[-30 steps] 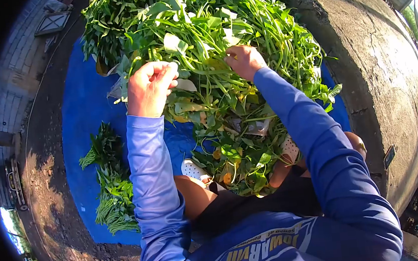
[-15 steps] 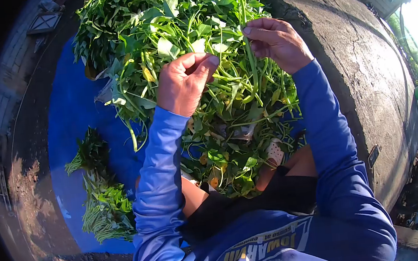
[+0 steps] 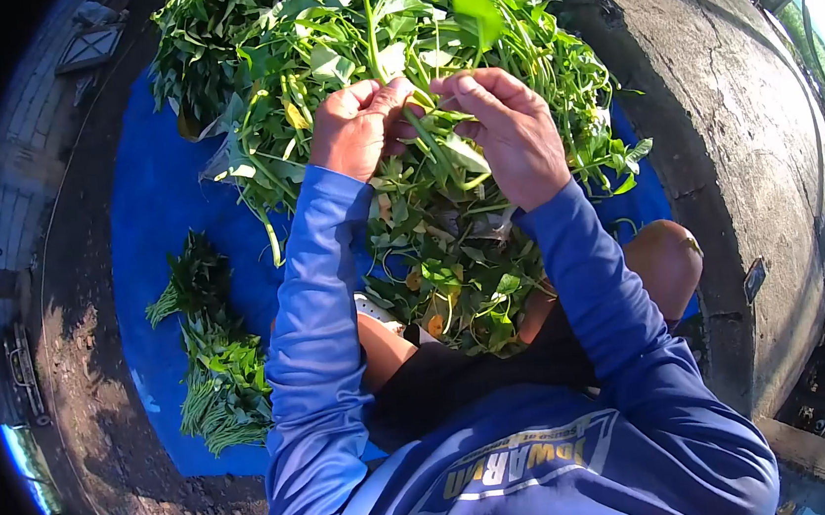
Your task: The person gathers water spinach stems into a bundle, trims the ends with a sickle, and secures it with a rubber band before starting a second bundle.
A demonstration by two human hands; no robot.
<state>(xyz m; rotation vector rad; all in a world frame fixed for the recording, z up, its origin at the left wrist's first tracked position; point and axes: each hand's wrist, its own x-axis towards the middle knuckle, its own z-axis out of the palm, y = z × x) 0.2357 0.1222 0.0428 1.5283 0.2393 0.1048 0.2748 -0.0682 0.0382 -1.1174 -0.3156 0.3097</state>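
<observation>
In front of my chest my two hands are close together over a large heap of leafy greens [image 3: 311, 29] that look like water spinach. My left hand [image 3: 356, 132] is closed in a pinch around a green stem [image 3: 372, 33] that rises above its fingertips. My right hand [image 3: 515, 133] is also closed, its thumb and fingers pinching at a leafy piece of the greens between the hands. Part of what it grips is hidden by its fingers. A blurred leaf [image 3: 470, 4] stands out above the right hand.
A blue tarp [image 3: 162, 182] lies under the heap. Two smaller bundles of greens [image 3: 221, 385] rest on it at the left. Loose leaves [image 3: 466, 302] lie between my legs. A concrete slab [image 3: 718, 129] borders the right side, with bare soil [image 3: 87, 388] at the left.
My right hand has moved left and down toward my left hand, with the stem it held upright lowered. My left hand has shifted slightly and now grips a stem. My right knee has swung outward.
</observation>
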